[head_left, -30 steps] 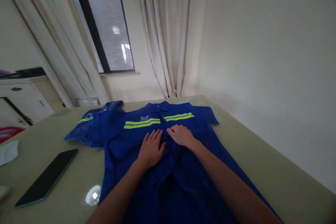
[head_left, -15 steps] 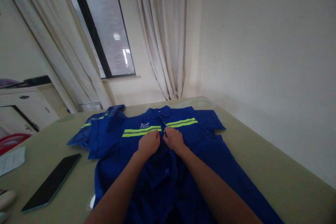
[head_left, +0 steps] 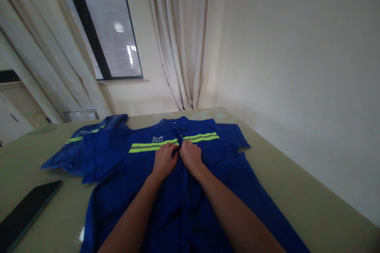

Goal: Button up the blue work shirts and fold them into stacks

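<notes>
A blue short-sleeved garment (head_left: 219, 174) with yellow-green reflective stripes and white lettering on the chest lies spread out, its collar away from me. My left hand (head_left: 165, 160) is closed on the front edge of the cloth, just below the stripe. Beside it, my right hand (head_left: 190, 157) pinches the other front edge at the same height. The fingertips of both hands nearly meet at the front opening, and the exact grip is partly hidden. Another blue garment (head_left: 74, 150) with similar stripes lies bunched at the left, partly under the sleeve.
The greenish table (head_left: 297, 189) narrows toward a wall corner. A dark phone or tablet (head_left: 29, 209) lies at the lower left, and a small white object (head_left: 81, 234) shows by the garment's edge. Curtains (head_left: 184, 39) and a window (head_left: 109, 23) are behind.
The view has turned slightly right, so the things on the table sit farther left. My left fingers have loosened from a tight fist into a more spread grip on the cloth; the front lies straighter.
</notes>
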`<state>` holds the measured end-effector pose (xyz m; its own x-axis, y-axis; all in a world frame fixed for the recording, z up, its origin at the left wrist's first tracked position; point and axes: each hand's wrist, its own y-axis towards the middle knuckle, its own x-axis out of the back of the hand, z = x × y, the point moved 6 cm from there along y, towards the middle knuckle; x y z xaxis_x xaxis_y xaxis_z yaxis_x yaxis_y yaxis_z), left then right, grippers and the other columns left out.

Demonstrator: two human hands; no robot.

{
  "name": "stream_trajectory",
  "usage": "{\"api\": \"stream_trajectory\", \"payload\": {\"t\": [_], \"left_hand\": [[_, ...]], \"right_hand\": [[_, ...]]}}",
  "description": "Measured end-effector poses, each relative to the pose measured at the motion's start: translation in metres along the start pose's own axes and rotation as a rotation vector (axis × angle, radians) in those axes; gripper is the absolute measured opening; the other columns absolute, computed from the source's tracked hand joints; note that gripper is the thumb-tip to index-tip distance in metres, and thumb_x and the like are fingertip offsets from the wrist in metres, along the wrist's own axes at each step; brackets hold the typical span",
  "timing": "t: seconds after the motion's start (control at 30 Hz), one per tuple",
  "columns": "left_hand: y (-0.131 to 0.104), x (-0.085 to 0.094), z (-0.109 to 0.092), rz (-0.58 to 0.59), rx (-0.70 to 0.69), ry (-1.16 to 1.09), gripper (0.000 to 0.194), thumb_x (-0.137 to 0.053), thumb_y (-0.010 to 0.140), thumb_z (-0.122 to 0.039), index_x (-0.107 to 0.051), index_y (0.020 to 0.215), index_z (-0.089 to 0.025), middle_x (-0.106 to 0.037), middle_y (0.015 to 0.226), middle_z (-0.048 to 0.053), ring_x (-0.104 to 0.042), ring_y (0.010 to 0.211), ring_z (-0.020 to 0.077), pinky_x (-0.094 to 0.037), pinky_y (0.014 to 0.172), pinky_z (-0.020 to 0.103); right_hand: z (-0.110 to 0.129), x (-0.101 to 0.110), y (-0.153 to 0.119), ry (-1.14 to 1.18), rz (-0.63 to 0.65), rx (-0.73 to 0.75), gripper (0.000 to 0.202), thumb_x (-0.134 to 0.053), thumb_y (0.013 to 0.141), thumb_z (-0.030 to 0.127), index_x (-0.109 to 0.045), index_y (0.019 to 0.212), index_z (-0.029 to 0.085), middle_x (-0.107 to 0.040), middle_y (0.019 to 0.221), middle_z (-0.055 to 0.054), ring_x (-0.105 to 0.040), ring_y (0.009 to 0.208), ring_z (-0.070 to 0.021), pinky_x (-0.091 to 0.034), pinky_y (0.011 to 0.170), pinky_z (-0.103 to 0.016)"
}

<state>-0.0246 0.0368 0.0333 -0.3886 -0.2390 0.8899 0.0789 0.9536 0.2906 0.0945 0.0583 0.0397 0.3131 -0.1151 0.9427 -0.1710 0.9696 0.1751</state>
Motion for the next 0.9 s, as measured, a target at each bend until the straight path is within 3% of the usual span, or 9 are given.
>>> {"api": "stream_trajectory", "payload": {"t": [0.2, 0.57, 0.77, 0.83, 0.9], "left_hand": [[0.005, -0.004, 0.007, -0.007, 0.030, -0.066, 0.025, -0.053, 0.095, -0.020, -0.072, 0.111, -0.026, -0.070, 0.115, 0.004, -0.062, 0.111, 0.0237, -0.045, 0.095, 0.034], [0.007, -0.003, 0.009, 0.054, -0.005, -0.150, 0.031, -0.050, 0.094, -0.012, -0.073, 0.106, -0.028, -0.073, 0.112, 0.000, -0.067, 0.104, 0.0173, -0.047, 0.088, 0.027], [-0.003, -0.002, -0.003, 0.075, 0.022, -0.063, 0.032, -0.047, 0.093, -0.016, -0.069, 0.114, -0.027, -0.071, 0.116, 0.004, -0.065, 0.112, 0.0203, -0.045, 0.094, 0.032], [-0.011, -0.001, -0.010, 0.086, 0.034, -0.020, 0.035, -0.047, 0.092, -0.018, -0.065, 0.121, -0.025, -0.069, 0.120, 0.007, -0.064, 0.114, 0.0231, -0.045, 0.095, 0.035], [-0.017, 0.002, -0.015, 0.114, 0.028, 0.011, 0.036, -0.048, 0.090, -0.020, -0.065, 0.121, -0.024, -0.069, 0.120, 0.009, -0.064, 0.112, 0.0251, -0.046, 0.093, 0.037]], "right_hand": [[-0.008, 0.003, 0.000, 0.065, 0.040, 0.125, 0.020, -0.051, 0.098, 0.033, -0.067, 0.108, 0.026, -0.073, 0.109, -0.004, -0.067, 0.101, -0.0202, -0.044, 0.079, -0.027], [-0.010, 0.005, -0.002, 0.059, -0.019, 0.027, 0.022, -0.047, 0.101, 0.031, -0.068, 0.103, 0.026, -0.070, 0.109, -0.004, -0.067, 0.097, -0.0201, -0.044, 0.077, -0.028], [-0.016, 0.013, -0.005, 0.086, -0.094, -0.043, 0.039, -0.045, 0.096, 0.020, -0.061, 0.130, 0.031, -0.059, 0.133, -0.005, -0.067, 0.100, -0.0184, -0.046, 0.078, -0.028], [-0.013, 0.012, -0.004, 0.061, -0.055, -0.011, 0.035, -0.045, 0.096, 0.024, -0.065, 0.125, 0.032, -0.060, 0.132, -0.005, -0.068, 0.101, -0.0190, -0.048, 0.078, -0.028], [-0.009, 0.010, 0.001, 0.021, -0.002, 0.000, 0.029, -0.046, 0.098, 0.035, -0.070, 0.112, 0.027, -0.067, 0.119, -0.007, -0.069, 0.100, -0.0227, -0.049, 0.079, -0.031]]}}
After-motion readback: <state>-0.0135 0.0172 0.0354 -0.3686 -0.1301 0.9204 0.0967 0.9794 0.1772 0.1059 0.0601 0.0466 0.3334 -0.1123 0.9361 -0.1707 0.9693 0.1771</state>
